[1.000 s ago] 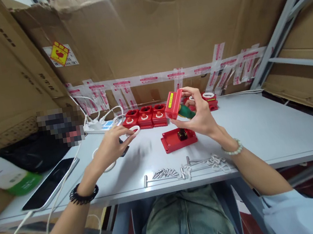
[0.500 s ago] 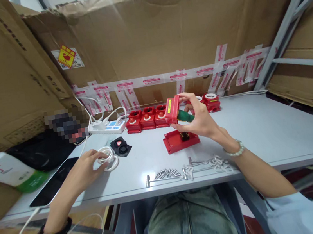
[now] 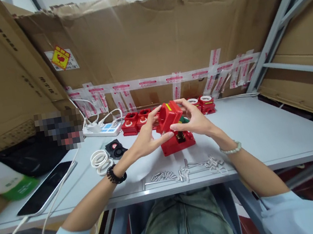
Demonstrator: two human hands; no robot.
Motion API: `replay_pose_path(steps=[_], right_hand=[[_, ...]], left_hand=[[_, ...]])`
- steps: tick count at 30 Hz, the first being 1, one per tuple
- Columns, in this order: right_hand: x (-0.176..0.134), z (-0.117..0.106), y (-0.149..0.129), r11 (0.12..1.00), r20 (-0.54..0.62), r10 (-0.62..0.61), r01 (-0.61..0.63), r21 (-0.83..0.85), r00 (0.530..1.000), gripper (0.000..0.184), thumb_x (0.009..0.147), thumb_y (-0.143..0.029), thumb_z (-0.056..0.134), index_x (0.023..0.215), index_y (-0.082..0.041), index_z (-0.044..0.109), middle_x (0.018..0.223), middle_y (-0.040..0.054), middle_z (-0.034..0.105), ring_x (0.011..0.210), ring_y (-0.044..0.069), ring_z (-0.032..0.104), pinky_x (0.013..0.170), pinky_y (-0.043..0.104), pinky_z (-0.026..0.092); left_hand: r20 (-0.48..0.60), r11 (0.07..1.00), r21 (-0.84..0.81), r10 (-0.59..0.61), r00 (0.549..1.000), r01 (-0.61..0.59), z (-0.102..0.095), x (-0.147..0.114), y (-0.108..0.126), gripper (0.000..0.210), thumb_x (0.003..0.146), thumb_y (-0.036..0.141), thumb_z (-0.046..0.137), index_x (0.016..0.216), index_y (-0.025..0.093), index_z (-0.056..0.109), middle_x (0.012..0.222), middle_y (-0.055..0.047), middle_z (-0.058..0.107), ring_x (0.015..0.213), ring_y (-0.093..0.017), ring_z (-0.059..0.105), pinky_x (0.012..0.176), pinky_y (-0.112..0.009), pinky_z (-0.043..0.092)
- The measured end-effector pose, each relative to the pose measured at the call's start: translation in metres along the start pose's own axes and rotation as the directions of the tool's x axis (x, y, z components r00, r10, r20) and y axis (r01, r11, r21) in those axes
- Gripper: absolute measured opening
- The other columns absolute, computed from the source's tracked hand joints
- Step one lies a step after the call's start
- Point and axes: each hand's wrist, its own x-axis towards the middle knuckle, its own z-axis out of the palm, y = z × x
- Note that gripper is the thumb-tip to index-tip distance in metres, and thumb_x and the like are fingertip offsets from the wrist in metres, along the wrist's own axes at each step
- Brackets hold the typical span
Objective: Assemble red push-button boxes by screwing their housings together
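Note:
Above the table my right hand (image 3: pixel 197 120) grips a red box cover (image 3: pixel 171 118) with a yellow label on one face and a green part (image 3: pixel 184 119) beneath it. My left hand (image 3: pixel 145 139) reaches the cover's left side, thumb and fingers around it. Under the cover lies a red base (image 3: pixel 175 145) with a black and brass-coloured block (image 3: pixel 180 137) on it. Several loose screws (image 3: pixel 163 176) are spread near the table's front edge, beside T-handled tools (image 3: pixel 161 181). White rings (image 3: pixel 100 161) are stacked left of my left hand.
A black blower fan (image 3: pixel 116 150) lies by the rings. Red button boxes (image 3: pixel 130 126) stand along the back, with ringed red boxes (image 3: pixel 208 106) to the right. A power strip (image 3: pixel 103 131), a phone (image 3: pixel 47 189) and a bottle (image 3: pixel 8 178) occupy the left side.
My left hand has left the white rings and come right to the red cover. The cover has turned in my right hand and now shows its hollow opening.

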Motion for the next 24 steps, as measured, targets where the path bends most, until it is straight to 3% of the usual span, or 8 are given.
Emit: replay_pose_path(steps=[2,5,7,10,13,17,24], right_hand=[[0.001,-0.012,0.003,0.997,-0.071,0.028,-0.033,-0.071,0.997,0.081,0.057,-0.049,0.085,0.123,-0.025,0.044,0.104,0.0077,0.07,0.098,0.026,0.068,0.09,0.047,0.054],[0.003,-0.03,0.008,0.989,-0.285,0.001,-0.042,-0.14,0.959,0.085,0.056,-0.051,0.085,0.126,-0.025,0.044,0.087,0.0027,0.07,0.086,0.024,0.069,0.081,0.044,0.057],[0.004,-0.039,0.01,0.984,-0.392,-0.011,-0.06,-0.171,0.92,0.076,0.057,-0.052,0.084,0.119,-0.024,0.051,0.074,-0.0011,0.065,0.077,0.023,0.069,0.068,0.038,0.057],[0.005,-0.044,0.009,0.982,-0.491,-0.004,-0.09,-0.168,0.871,0.058,0.059,-0.051,0.083,0.102,-0.021,0.059,0.07,-0.0018,0.06,0.065,0.021,0.067,0.054,0.031,0.053],[0.005,-0.044,0.007,0.977,-0.531,-0.013,-0.103,-0.189,0.847,0.044,0.064,-0.049,0.079,0.091,-0.019,0.062,0.068,-0.0012,0.06,0.059,0.018,0.064,0.049,0.028,0.049],[0.005,-0.044,0.008,0.949,-0.541,-0.1,-0.084,-0.305,0.835,0.029,0.071,-0.041,0.074,0.083,-0.017,0.064,0.069,-0.0001,0.062,0.063,0.014,0.06,0.056,0.025,0.048],[0.005,-0.043,0.012,0.955,-0.515,-0.057,-0.103,-0.277,0.855,0.026,0.073,-0.039,0.072,0.083,-0.017,0.064,0.068,-0.0003,0.062,0.06,0.013,0.058,0.054,0.025,0.046]], left_hand=[[-0.006,0.999,-0.013,-0.04,0.999,0.04,0.003,0.004,-0.003,0.079,0.087,0.04,0.064,0.152,0.027,0.021,0.137,-0.015,0.055,0.12,-0.029,0.056,0.099,-0.047,0.047],[0.016,0.989,0.122,-0.088,0.996,0.086,0.004,0.006,-0.004,0.073,0.087,0.045,0.061,0.149,0.025,0.03,0.135,-0.014,0.058,0.108,-0.028,0.062,0.097,-0.047,0.046],[0.064,0.961,0.265,-0.102,0.993,0.081,0.006,0.008,-0.002,0.069,0.086,0.047,0.061,0.146,0.024,0.037,0.136,-0.014,0.057,0.105,-0.029,0.063,0.1,-0.05,0.041],[0.199,0.896,0.444,-0.125,0.972,0.024,0.011,0.011,-0.001,0.066,0.086,0.049,0.059,0.145,0.024,0.04,0.129,-0.015,0.062,0.11,-0.033,0.061,0.1,-0.054,0.037],[0.317,0.835,0.549,-0.17,0.933,-0.034,0.018,0.01,-0.005,0.065,0.087,0.05,0.057,0.144,0.022,0.041,0.12,-0.016,0.065,0.112,-0.035,0.059,0.094,-0.053,0.039],[0.362,0.815,0.578,-0.201,0.91,-0.05,0.024,0.008,-0.009,0.064,0.09,0.051,0.052,0.146,0.023,0.036,0.125,-0.015,0.063,0.114,-0.033,0.058,0.094,-0.05,0.039],[0.411,0.812,0.583,-0.261,0.873,-0.032,0.023,0.0,-0.008,0.073,0.092,0.054,0.049,0.152,0.021,0.024,0.132,-0.017,0.057,0.12,-0.033,0.056,0.097,-0.047,0.042]])
